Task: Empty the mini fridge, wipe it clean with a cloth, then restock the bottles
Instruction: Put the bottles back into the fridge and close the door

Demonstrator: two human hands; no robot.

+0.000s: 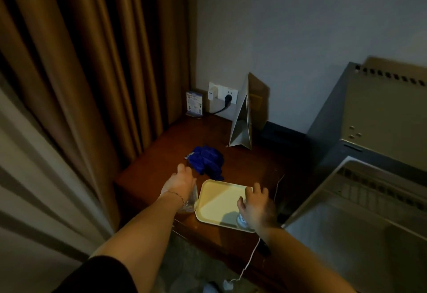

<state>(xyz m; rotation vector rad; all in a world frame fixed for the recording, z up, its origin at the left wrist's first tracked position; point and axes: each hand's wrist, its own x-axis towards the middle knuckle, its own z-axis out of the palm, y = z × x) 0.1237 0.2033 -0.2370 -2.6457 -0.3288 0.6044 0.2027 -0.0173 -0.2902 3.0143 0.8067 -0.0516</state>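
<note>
Gripping clear plastic bottles, mostly hidden: left hand beside, right hand over smooth cream tray.

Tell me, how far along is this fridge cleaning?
Emptying is underway: the fridge door stands open, the left hand holds a clear bottle beside the tray, the right hand sets another bottle on it. The blue cloth lies unused; wiping and restocking remain.

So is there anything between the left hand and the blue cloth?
Nothing visible is in the way. The left hand holds a clear bottle beside the yellow tray, and the blue cloth lies just beyond its fingers on bare wooden table. But that hand is full, so the bottle would have to be put down first.
</note>
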